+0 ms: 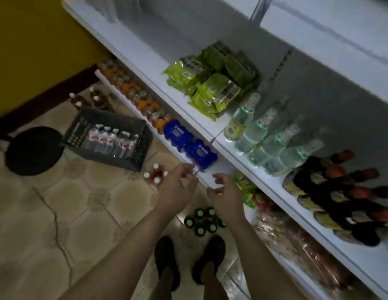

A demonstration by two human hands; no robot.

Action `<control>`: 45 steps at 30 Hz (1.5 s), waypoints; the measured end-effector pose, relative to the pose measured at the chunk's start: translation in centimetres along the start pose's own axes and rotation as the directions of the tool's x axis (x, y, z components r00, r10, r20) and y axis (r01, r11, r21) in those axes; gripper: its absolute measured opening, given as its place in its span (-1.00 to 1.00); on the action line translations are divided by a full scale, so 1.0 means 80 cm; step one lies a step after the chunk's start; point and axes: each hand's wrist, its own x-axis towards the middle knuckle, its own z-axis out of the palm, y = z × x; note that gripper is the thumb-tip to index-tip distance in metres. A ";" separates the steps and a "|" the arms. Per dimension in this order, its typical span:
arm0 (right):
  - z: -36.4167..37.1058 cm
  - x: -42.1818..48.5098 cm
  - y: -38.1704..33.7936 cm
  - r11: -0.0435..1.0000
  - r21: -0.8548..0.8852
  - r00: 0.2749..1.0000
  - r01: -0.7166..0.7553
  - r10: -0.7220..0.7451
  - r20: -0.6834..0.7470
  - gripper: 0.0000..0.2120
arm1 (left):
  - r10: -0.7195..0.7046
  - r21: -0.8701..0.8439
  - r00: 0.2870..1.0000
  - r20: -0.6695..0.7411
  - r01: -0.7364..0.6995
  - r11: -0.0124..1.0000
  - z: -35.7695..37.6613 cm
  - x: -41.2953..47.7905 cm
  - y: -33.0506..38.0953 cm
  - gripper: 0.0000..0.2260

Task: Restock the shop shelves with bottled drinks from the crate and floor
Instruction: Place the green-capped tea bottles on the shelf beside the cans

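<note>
A dark plastic crate (80,124) on the tiled floor holds several clear bottles with white caps (110,139). A cluster of red-brown bottles with white caps (155,175) stands on the floor just left of my left hand (178,187). Dark bottles with green caps (202,220) stand on the floor in front of my feet. My left hand and my right hand (224,192) hover with loosely curled fingers, holding nothing, near the front edge of the lower white shelf (210,178), beside two blue packs (188,144).
The middle shelf (145,61) carries green snack packets (210,81), clear green-tinted bottles (266,139) and dark bottles with red caps (340,191). Orange-labelled bottles (132,92) line the lower shelf. More brown bottles (89,100) and a black round stool (34,150) stand on the floor at left.
</note>
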 end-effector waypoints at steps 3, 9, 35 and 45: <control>0.061 0.005 0.069 0.983 -0.164 0.989 -0.079 0.098 0.110 -0.65 | -0.117 0.053 0.988 0.101 0.112 0.992 0.020 -0.006 -0.075 -0.68; 0.165 0.018 0.192 0.932 -0.289 0.928 -0.218 0.290 0.234 -0.64 | -0.306 0.159 0.920 0.245 0.274 0.949 0.066 -0.017 -0.193 -0.62; 0.426 0.148 0.501 0.694 -0.713 0.903 0.098 0.239 0.356 -0.57 | -0.515 0.256 0.811 0.276 0.454 0.853 0.246 -0.020 -0.545 -0.57; 0.358 0.127 0.377 0.943 -0.327 0.934 0.068 0.054 0.352 -0.80 | -0.449 0.283 0.849 0.278 0.374 0.883 0.191 -0.016 -0.486 -0.49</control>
